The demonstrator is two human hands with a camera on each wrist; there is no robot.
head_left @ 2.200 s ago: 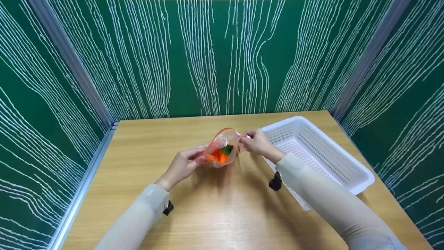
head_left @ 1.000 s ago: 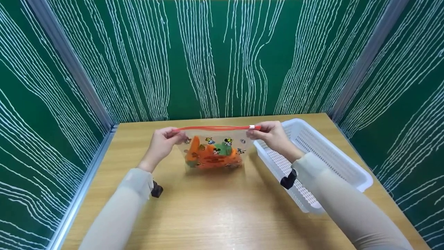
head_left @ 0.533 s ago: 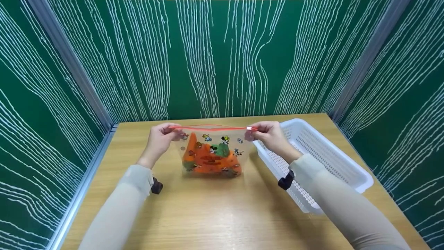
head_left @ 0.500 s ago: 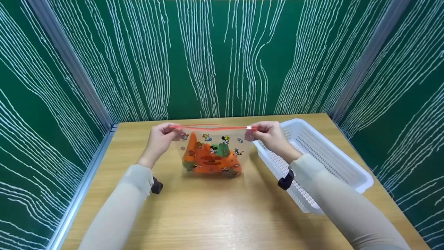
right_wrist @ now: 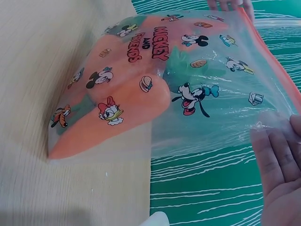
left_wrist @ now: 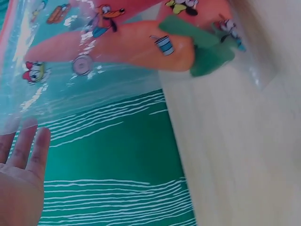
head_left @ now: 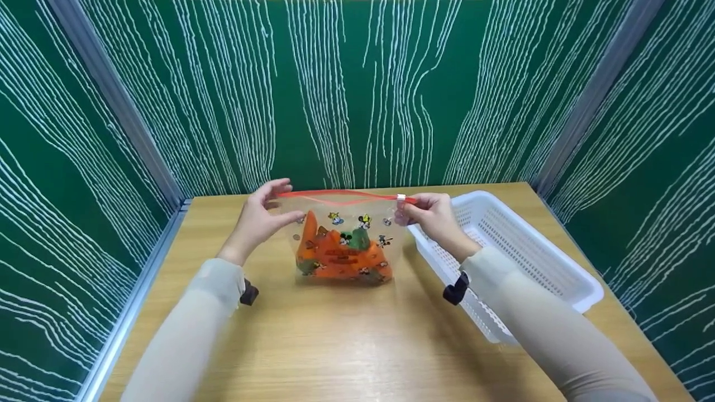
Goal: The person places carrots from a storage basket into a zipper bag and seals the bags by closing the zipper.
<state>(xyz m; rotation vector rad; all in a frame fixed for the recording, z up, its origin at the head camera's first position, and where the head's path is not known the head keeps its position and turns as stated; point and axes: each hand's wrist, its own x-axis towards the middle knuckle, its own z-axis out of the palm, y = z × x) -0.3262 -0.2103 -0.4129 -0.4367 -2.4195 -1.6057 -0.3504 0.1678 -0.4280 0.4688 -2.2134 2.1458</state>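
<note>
A clear slider zip bag [head_left: 321, 207] printed with cartoon figures stands upright over the table. Orange carrots [left_wrist: 127, 44] with green tops fill its lower part. A red strip [head_left: 335, 192] runs along the top and gapes slightly in the middle. With thumb and fingers my right hand [head_left: 438, 218] pinches the top right corner, beside the white slider [head_left: 401, 197]. My left hand [head_left: 257, 220] is at the top left corner, its thumb spread well apart from the extended fingers. In the left wrist view, fingers [left_wrist: 35, 153] reach up at the bag's edge.
A white perforated plastic basket [head_left: 570, 273] lies at an angle on the right of the wooden table [head_left: 357, 346], partly behind my right forearm. Green walls [head_left: 223, 111] with white wavy lines enclose the back and sides.
The bag's mouth, earlier tilted open toward me, was pulled out flat between both hands. Since half a second ago my left thumb and fingers have parted from their pinch; my right hand still grips its corner.
</note>
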